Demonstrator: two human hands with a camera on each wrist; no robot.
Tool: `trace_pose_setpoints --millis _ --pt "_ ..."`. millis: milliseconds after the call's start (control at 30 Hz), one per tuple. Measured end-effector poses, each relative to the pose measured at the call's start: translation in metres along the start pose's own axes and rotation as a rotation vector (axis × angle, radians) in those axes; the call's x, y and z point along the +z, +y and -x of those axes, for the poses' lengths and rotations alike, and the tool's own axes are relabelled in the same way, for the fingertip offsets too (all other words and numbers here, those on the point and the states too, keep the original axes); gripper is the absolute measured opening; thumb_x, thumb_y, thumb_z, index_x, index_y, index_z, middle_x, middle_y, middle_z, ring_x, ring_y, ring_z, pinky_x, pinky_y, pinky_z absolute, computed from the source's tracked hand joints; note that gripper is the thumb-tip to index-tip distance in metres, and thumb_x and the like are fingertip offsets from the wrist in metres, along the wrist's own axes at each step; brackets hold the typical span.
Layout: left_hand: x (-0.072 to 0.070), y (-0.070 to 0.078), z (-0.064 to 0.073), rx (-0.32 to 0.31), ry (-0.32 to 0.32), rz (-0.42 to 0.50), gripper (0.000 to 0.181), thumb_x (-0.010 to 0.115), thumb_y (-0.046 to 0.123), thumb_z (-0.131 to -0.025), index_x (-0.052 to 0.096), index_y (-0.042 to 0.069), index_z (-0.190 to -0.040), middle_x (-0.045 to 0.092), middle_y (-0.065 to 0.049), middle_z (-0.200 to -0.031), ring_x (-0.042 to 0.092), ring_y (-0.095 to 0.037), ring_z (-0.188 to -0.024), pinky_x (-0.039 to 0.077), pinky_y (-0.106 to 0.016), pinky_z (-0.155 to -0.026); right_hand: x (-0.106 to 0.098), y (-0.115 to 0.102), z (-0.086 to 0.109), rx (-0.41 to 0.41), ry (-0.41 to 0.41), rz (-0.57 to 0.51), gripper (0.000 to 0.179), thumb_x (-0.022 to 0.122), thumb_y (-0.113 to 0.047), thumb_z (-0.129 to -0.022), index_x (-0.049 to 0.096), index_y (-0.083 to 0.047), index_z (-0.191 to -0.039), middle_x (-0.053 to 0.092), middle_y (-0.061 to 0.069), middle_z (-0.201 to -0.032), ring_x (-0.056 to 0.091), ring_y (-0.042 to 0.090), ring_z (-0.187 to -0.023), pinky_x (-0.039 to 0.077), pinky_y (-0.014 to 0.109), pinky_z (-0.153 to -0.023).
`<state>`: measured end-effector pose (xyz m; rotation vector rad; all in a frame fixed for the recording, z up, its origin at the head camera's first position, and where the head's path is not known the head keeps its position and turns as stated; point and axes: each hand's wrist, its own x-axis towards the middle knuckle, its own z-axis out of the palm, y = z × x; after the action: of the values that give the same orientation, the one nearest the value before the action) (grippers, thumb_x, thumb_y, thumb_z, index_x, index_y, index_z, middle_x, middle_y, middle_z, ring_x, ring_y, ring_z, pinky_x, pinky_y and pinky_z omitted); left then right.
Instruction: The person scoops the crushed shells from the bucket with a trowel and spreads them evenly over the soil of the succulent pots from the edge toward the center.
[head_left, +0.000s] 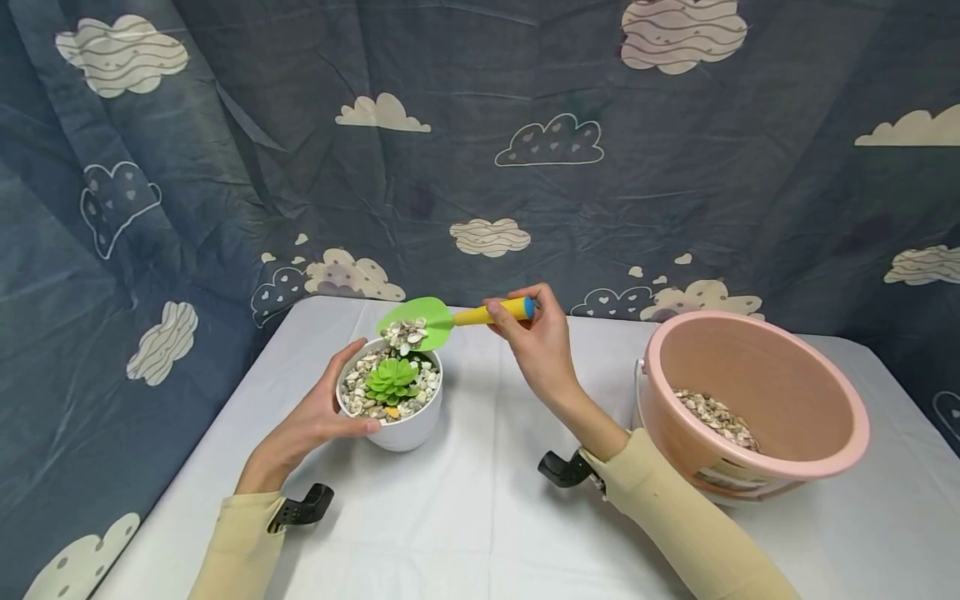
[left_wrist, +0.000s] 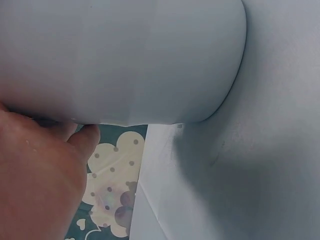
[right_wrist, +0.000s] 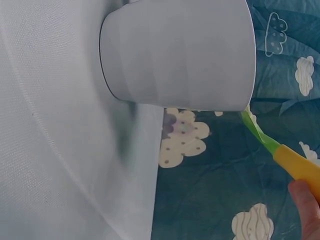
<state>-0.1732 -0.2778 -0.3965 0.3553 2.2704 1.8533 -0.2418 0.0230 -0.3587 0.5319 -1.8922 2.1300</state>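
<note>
My left hand holds a white flower pot, thumb at the near side and fingers round the far left side. Inside the pot, a green succulent stands amid small pale pebbles. With my right hand I grip the yellow handle of a toy shovel, whose green blade carries pebbles over the pot's far rim. The left wrist view has the pot wall close up beside my left fingers. The shovel meets the pot's rim line in the right wrist view.
A pink bucket stands at the right of the white-covered table, with more pebbles at its bottom. Behind the table hangs a dark blue cloth printed with clouds.
</note>
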Motion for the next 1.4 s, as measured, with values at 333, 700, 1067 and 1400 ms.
trace_pose_setpoints --millis 333,700,1067,1400 --pt "0.000 -0.002 -0.001 -0.004 0.001 -0.011 0.107 0.082 0.016 -0.075 0.015 0.027 -0.157 0.008 -0.011 -0.161 0.016 -0.033 -0.143 0.017 -0.057 -0.110 -0.001 -0.001 0.002 -0.013 -0.010 -0.003 0.032 0.067 -0.009 -0.093 0.046 0.004 -0.114 0.066 0.021 -0.114 0.065 0.026 -0.108 0.053 0.034 -0.085" --pt "-0.001 0.000 0.000 0.002 -0.021 0.019 0.108 0.080 0.014 -0.076 0.011 0.025 -0.158 0.002 -0.010 -0.162 0.013 -0.034 -0.144 0.015 -0.058 -0.111 0.002 -0.021 0.007 0.005 -0.009 0.013 0.027 0.063 0.001 -0.094 0.045 0.008 -0.114 0.064 0.026 -0.115 0.063 0.033 -0.110 0.053 0.034 -0.086" --pt "-0.001 -0.001 0.001 0.008 -0.043 0.047 0.108 0.079 0.012 -0.077 0.009 0.025 -0.159 0.000 -0.008 -0.162 0.013 -0.033 -0.144 0.014 -0.058 -0.111 0.003 -0.035 0.014 -0.020 -0.009 0.056 0.030 0.064 0.000 -0.094 0.044 0.012 -0.113 0.065 0.026 -0.113 0.063 0.037 -0.109 0.053 0.033 -0.086" --pt "0.001 0.000 0.000 -0.007 0.003 -0.016 0.111 0.084 0.014 -0.073 0.014 0.025 -0.158 0.010 -0.011 -0.161 0.015 -0.032 -0.143 0.014 -0.058 -0.112 0.005 -0.036 0.015 -0.063 -0.041 0.099 0.031 0.063 0.000 -0.094 0.044 0.013 -0.115 0.065 0.026 -0.115 0.064 0.034 -0.107 0.053 0.032 -0.086"
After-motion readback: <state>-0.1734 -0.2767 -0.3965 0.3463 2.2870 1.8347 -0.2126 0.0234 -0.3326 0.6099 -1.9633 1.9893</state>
